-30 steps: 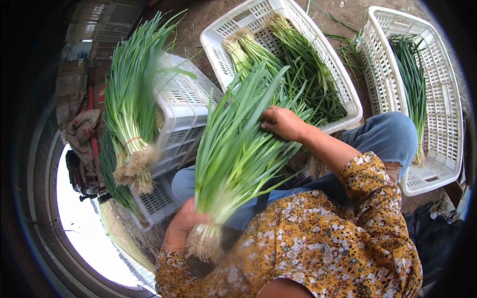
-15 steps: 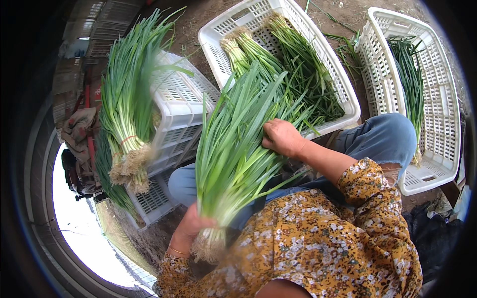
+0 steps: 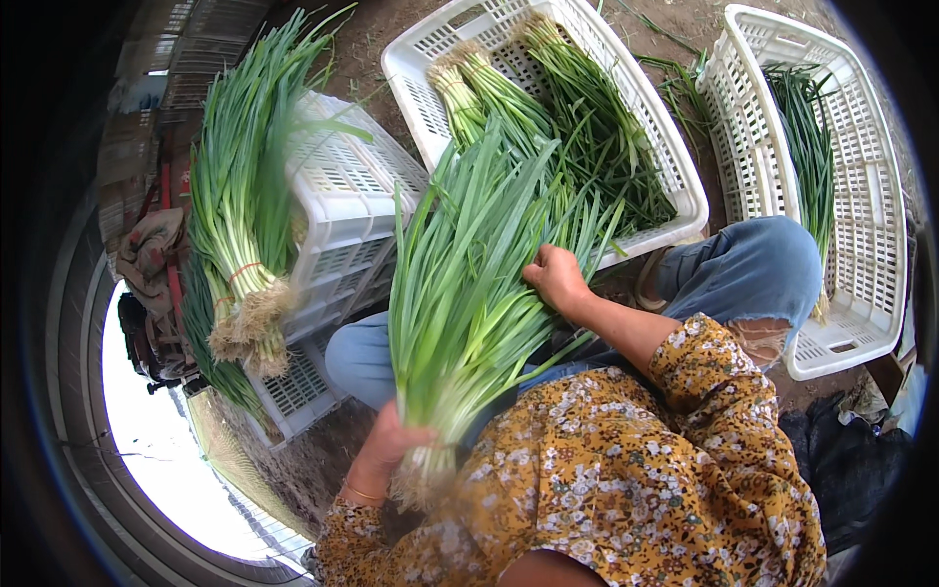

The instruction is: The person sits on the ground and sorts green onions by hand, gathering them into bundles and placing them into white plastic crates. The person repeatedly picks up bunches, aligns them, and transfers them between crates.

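A big loose bunch of green garlic [image 3: 469, 293], with long flat leaves, white stems and stringy roots, lies slanted across my lap. Its root end points toward me and its leaf tips reach over the near rim of the middle crate. My left hand [image 3: 399, 438] is closed round the white stems just above the roots, slightly blurred. At the bunch's right edge, my right hand [image 3: 556, 277] is curled shut against the leaves; its fingertips are partly hidden, and a few leaves seem pinched in it.
Tied bunches [image 3: 245, 215] with roots hanging down rest at the left beside stacked white crates [image 3: 342, 181]. Ahead, a white crate [image 3: 416, 61] holds several bunches. Another white crate [image 3: 871, 186] at the right holds greens. Loose leaves [image 3: 680, 98] lie on the dirt ground between crates.
Both hands keep their hold on the bunch. My right hand has shifted slightly right and down along its edge; my left hand and the root end have moved slightly right. The whole view has shifted a little.
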The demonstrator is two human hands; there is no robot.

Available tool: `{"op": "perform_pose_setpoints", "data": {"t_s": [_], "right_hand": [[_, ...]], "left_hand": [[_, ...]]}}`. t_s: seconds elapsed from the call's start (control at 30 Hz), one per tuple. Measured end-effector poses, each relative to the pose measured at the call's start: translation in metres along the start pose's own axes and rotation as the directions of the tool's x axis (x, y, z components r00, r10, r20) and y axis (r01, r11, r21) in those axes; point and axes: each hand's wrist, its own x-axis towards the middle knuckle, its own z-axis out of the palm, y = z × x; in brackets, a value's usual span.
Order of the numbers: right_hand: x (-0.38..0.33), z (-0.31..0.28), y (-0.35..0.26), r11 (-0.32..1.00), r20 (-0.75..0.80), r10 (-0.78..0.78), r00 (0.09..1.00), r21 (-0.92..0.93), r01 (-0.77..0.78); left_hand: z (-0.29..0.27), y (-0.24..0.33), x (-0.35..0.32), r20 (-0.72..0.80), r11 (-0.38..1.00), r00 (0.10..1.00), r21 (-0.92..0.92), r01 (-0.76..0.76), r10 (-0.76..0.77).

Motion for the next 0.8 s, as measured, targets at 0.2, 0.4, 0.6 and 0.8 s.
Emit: {"op": "perform_pose_setpoints", "data": {"t_s": [0.2,0.4,0.6,0.8], "right_hand": [[0.022,-0.008,0.014,0.832,-0.027,0.233,0.972,0.524,-0.184],[0.025,-0.014,0.005,0.783,0.053,0.033,0.998,0.619,-0.059],[0.026,-0.014,0.001,0.844,0.188,0.139,0.972,0.491,-0.215],[0.033,-0.009,0.0,0.94,0.196,0.135,0.971,0.284,-0.188]], "left_hand": [[-0.004,-0.014,-0.003,-0.01,0.999,0.999,0.015,-0.042,0.042],[-0.013,-0.02,-0.006,0.034,0.998,0.999,-0.059,-0.01,0.012],[-0.013,-0.026,-0.004,0.044,0.997,0.998,-0.051,-0.052,0.054],[-0.016,-0.032,-0.003,0.032,0.995,0.996,-0.055,-0.083,0.085]]}}
